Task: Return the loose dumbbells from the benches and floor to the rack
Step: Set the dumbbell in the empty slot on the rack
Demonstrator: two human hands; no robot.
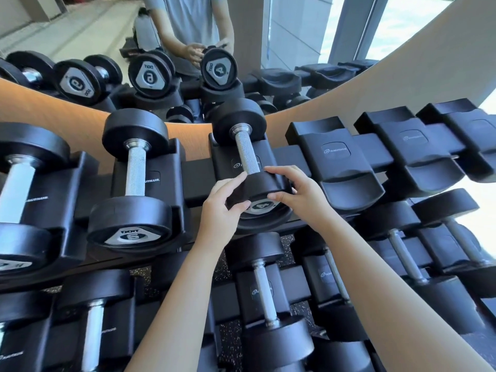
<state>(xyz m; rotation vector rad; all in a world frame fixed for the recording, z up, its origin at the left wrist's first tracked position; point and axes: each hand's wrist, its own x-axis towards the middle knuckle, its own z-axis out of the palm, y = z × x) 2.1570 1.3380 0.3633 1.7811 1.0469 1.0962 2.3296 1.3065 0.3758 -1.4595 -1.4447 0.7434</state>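
We cupped both hands, left hand (225, 200) and right hand (298, 193), fingers curled around the 4 dumbbell's (248, 157) near head at 6 o'clock, seating it squarely in its rack cradle (271, 157).

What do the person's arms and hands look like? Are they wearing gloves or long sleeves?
No gloves and no long sleeves. Both forearms are bare right down to the bottom edge of the picture. The left hand and the right hand are bare too, with no rings, watch or bands in sight. The fingers have short, plain nails.
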